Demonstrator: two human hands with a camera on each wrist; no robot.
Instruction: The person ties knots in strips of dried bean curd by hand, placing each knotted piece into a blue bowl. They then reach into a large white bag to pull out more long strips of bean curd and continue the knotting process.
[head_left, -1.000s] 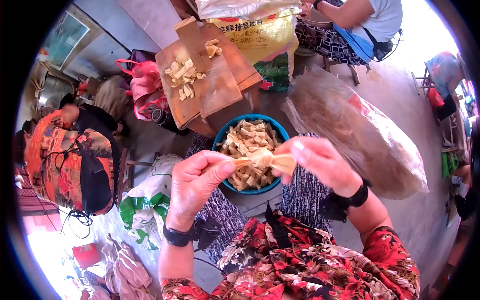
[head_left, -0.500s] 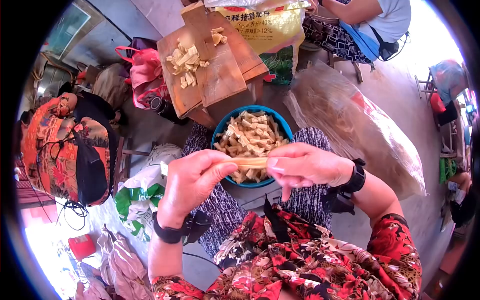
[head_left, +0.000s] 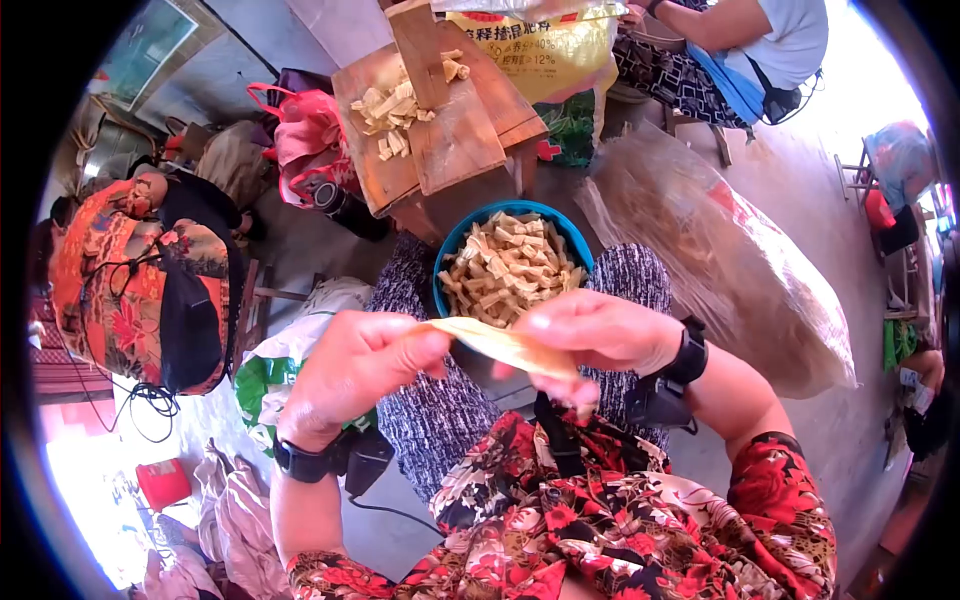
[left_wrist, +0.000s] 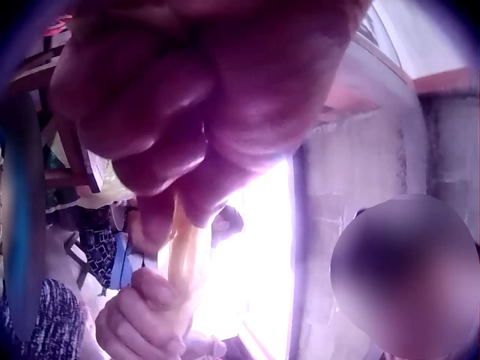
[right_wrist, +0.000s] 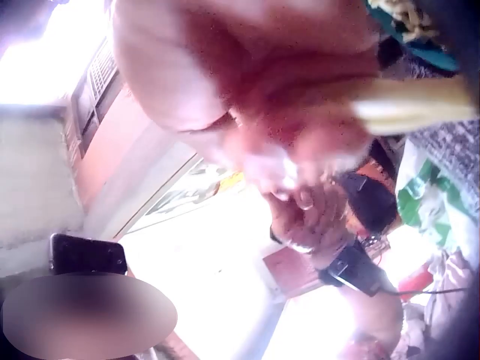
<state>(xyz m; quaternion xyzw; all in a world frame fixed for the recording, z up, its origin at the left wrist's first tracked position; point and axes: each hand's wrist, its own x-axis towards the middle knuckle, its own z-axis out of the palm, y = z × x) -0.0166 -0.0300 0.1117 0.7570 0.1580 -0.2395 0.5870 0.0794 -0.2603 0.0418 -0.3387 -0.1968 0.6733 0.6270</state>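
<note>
Grey floor (head_left: 810, 230) surrounds the tub (head_left: 515, 207), at whose near side the left hand (head_left: 355, 365) pinches one end of a strip (head_left: 490, 340) and the right hand (head_left: 610, 335) grips it toward the other, leaving it unknotted where a knot showed a second ago.

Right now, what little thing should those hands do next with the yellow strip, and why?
Perhaps the right hand should fold its side of the strip toward the left hand, because both hands hold it and the part between them shows no knot.
</note>
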